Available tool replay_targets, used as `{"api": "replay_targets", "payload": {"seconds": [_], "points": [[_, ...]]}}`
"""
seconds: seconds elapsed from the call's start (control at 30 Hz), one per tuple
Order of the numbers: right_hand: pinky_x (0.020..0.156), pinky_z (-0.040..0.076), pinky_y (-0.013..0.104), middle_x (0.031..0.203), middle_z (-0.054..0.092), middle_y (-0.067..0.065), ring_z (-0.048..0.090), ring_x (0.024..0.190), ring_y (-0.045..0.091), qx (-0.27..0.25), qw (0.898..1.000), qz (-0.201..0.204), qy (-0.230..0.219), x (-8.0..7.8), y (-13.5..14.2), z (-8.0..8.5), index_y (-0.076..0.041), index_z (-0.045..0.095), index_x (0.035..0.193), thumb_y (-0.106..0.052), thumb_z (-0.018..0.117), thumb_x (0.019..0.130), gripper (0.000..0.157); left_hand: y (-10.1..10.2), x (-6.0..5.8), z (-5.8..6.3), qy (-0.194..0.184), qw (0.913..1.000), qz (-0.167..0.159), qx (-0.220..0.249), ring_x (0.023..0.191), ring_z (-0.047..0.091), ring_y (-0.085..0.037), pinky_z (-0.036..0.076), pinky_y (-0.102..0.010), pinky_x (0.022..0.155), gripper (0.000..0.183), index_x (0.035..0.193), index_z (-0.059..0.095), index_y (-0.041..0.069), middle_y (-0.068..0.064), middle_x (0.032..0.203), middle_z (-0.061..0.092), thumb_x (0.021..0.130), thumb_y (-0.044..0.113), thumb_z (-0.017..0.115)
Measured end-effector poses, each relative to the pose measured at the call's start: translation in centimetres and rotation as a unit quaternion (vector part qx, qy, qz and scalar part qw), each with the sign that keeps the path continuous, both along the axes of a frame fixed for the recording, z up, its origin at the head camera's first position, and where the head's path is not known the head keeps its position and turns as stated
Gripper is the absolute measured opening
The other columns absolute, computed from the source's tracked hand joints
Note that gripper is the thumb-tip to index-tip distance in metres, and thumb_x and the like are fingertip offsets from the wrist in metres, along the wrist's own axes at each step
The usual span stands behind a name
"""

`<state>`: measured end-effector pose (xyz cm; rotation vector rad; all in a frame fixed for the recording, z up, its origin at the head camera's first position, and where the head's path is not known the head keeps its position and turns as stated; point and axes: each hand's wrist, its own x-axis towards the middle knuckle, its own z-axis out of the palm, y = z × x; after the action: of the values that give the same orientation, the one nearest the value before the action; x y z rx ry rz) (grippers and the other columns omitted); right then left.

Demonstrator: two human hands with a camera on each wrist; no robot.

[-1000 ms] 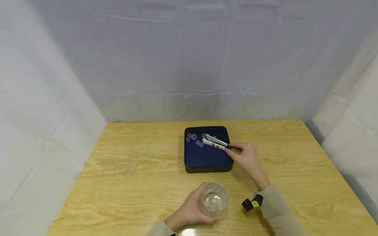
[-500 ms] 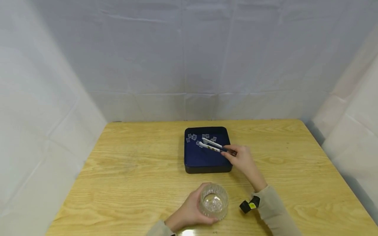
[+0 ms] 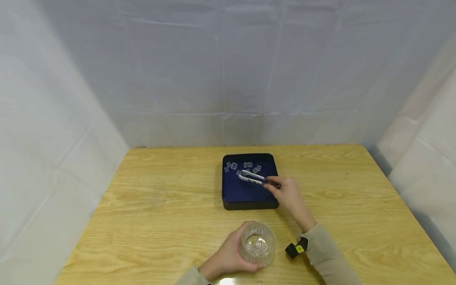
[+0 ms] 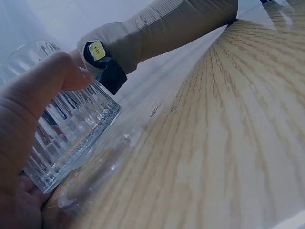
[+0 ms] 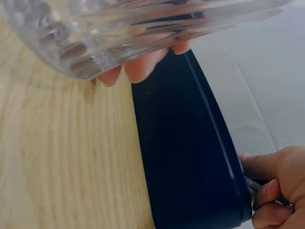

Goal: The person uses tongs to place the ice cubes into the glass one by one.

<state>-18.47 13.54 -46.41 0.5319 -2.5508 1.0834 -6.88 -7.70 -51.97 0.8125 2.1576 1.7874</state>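
Observation:
My left hand [image 3: 229, 253] wraps round a ribbed clear glass [image 3: 268, 253] near the table's front; clear pieces show at its bottom. In the left wrist view the thumb lies across the glass wall [image 4: 76, 124]. My right hand [image 3: 287, 194] pinches a pair of white tongs [image 3: 253, 174] with dark handles, over a dark blue tray [image 3: 249, 194]. Their tips are apart, low among several clear cubes [image 3: 234, 165]; whether a cube is between them, I cannot tell. In the right wrist view, the tray's side wall [image 5: 186, 133] hides the tips.
A light wood table [image 3: 160, 206] carries everything. White sheeting [image 3: 221, 79] hangs behind it and along both sides. A black strap device with a yellow label [image 3: 300, 249] sits at the right sleeve, to the right of the glass.
My right hand and the tongs have moved left and towards me, lower over the tray, uncovering cubes at its back right. The left hand keeps the glass in the same place.

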Motion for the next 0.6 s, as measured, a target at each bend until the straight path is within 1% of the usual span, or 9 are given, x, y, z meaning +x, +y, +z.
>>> {"api": "replay_targets", "payload": {"seconds": [0.1, 0.27, 0.33, 0.4, 0.5, 0.6], "points": [[0.056, 0.054, 0.033, 0.085, 0.074, 0.016, 0.067, 0.063, 0.019, 0.016, 1.0, -0.004, 0.006, -0.05, -0.11, -0.18, 0.005, 0.074, 0.102, -0.007, 0.08, 0.082, 0.025, 0.1, 0.02, -0.11, -0.002, 1.0, 0.001, 0.0, 0.115, 0.06, -0.022, 0.045, -0.038, 0.105, 0.09, 0.137, 0.048, 0.018, -0.003, 0.126, 0.063, 0.059, 0.004, 0.091], [0.053, 0.05, 0.031, 0.084, 0.074, 0.016, 0.061, 0.057, 0.014, 0.023, 1.0, -0.009, 0.013, -0.22, -0.17, -0.45, 0.005, 0.075, 0.1, -0.007, 0.081, 0.08, 0.024, 0.0, 0.03, -0.04, -0.01, 0.9999, -0.001, -0.002, 0.117, 0.058, -0.019, 0.044, -0.037, 0.106, 0.091, 0.137, 0.047, 0.026, 0.004, 0.127, 0.062, 0.06, 0.008, 0.092], [0.054, 0.05, 0.032, 0.086, 0.074, 0.017, 0.06, 0.057, 0.015, 0.024, 1.0, -0.007, 0.016, -0.22, -0.19, -0.49, 0.005, 0.075, 0.1, -0.007, 0.08, 0.081, 0.023, -0.06, 0.05, -0.05, -0.01, 1.0, -0.002, 0.001, 0.117, 0.058, -0.018, 0.044, -0.036, 0.106, 0.091, 0.137, 0.047, 0.028, 0.006, 0.127, 0.061, 0.06, 0.01, 0.093], [0.056, 0.053, 0.034, 0.087, 0.074, 0.017, 0.064, 0.06, 0.018, 0.028, 0.999, -0.005, 0.022, -0.21, -0.2, -0.53, 0.004, 0.075, 0.099, -0.007, 0.08, 0.081, 0.022, -0.1, 0.07, -0.15, -0.003, 1.0, -0.004, 0.006, 0.117, 0.058, -0.017, 0.044, -0.036, 0.106, 0.09, 0.137, 0.047, 0.028, 0.006, 0.127, 0.061, 0.061, 0.011, 0.093], [0.058, 0.055, 0.036, 0.09, 0.074, 0.018, 0.068, 0.065, 0.022, 0.027, 0.999, -0.004, 0.024, -0.13, -0.22, -0.52, 0.004, 0.076, 0.098, -0.005, 0.08, 0.081, 0.02, -0.13, 0.04, -0.41, 0.015, 0.9998, -0.005, 0.007, 0.116, 0.059, -0.017, 0.046, -0.037, 0.105, 0.09, 0.138, 0.047, 0.027, 0.005, 0.127, 0.062, 0.061, 0.013, 0.092], [0.059, 0.056, 0.037, 0.09, 0.074, 0.019, 0.07, 0.069, 0.024, 0.025, 0.999, -0.006, 0.023, -0.08, -0.23, -0.44, 0.004, 0.075, 0.099, -0.004, 0.079, 0.081, 0.02, -0.13, -0.09, -0.61, 0.018, 0.9998, -0.005, 0.005, 0.117, 0.059, -0.016, 0.046, -0.036, 0.104, 0.092, 0.138, 0.046, 0.028, 0.006, 0.128, 0.061, 0.061, 0.013, 0.093]]}}
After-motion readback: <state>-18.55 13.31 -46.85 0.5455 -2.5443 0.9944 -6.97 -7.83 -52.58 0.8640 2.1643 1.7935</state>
